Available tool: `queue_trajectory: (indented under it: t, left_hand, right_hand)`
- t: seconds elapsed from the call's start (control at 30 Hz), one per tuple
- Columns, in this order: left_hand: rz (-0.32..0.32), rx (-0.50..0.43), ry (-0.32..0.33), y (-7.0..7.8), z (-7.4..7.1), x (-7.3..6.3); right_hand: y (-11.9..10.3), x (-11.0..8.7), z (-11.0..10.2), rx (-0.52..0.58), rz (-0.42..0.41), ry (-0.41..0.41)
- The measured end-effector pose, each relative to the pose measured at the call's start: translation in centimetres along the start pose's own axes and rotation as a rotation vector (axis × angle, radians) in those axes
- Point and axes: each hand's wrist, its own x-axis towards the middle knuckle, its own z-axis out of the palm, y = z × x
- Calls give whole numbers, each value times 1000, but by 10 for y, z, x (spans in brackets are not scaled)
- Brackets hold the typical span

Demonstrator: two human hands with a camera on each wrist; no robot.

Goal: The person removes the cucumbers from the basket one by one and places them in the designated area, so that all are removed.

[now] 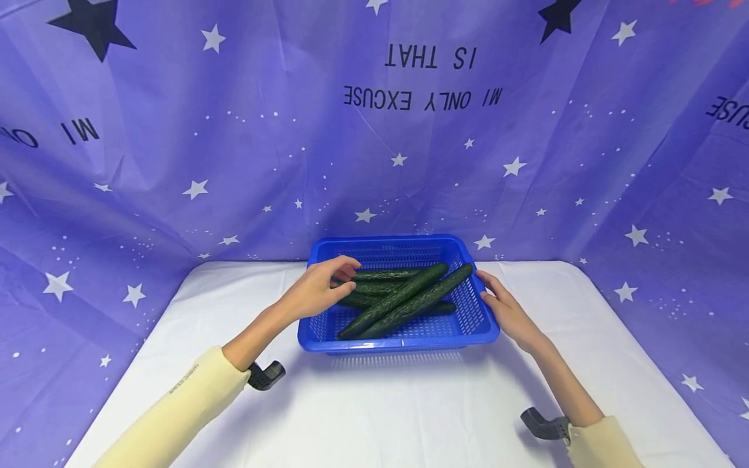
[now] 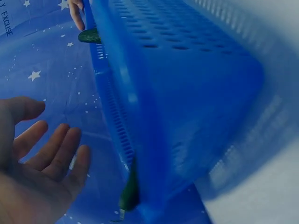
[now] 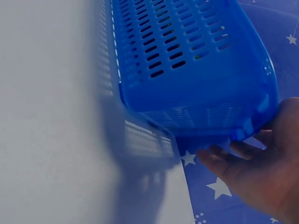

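Your right hand (image 1: pixel 512 315) is probably steadying the basket (image 1: pixel 363 346), fingers loose, while your left hand (image 1: pixel 318 286) is hovering, fingers apart, by the cucumbers (image 1: pixel 394 301).

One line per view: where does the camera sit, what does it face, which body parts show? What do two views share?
Head: on the head, facing forward and down at the blue basket and cucumbers; left hand, right hand, cream sleeves show.
Left wrist: worn there, facing the basket's side; left hand shows, right-hand fingers at top.
Right wrist: worn there, facing basket and white tabletop; only right hand shows.
Shared: both wrist views show the basket's slotted outside.
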Motion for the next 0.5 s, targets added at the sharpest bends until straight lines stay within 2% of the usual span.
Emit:
queue_trajectory:
  t: [0.17,0.3,0.5]
  left_hand:
    - [29,2,-43,6,3,17]
    - [36,-25,-57,9,10,31]
    - [-56,-120,-141,10,22,52]
  right_hand:
    - [4,3,4,7,4,15]
    - [5,6,8,69,24,47]
    - [7,7,12,206,65,63]
